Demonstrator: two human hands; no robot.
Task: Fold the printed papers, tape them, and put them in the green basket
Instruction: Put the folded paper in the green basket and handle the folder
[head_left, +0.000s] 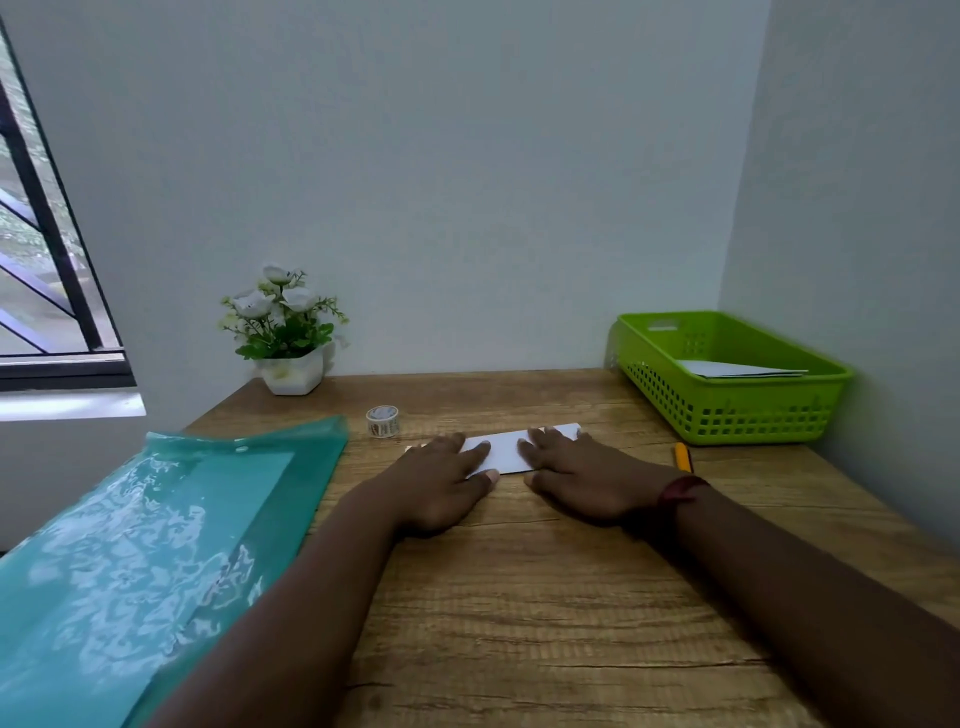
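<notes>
Both the left hand (441, 475) and right hand (576, 470) lay flat and spread, pressing the folded white paper strip (503, 449) mid-table, creasing it; next, I judged, came the small patterned tape roll (383, 420) just beyond, then the far-right green plastic basket (737, 410).

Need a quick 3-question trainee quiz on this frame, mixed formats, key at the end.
1. True or false: both hands press flat on the folded paper.
2. Where is the tape roll? A) in the green basket B) on the desk beyond the left hand C) in the right hand
3. Fill in: the basket already holds folded ____.

Key: 1 true; 2 B; 3 paper.
</notes>
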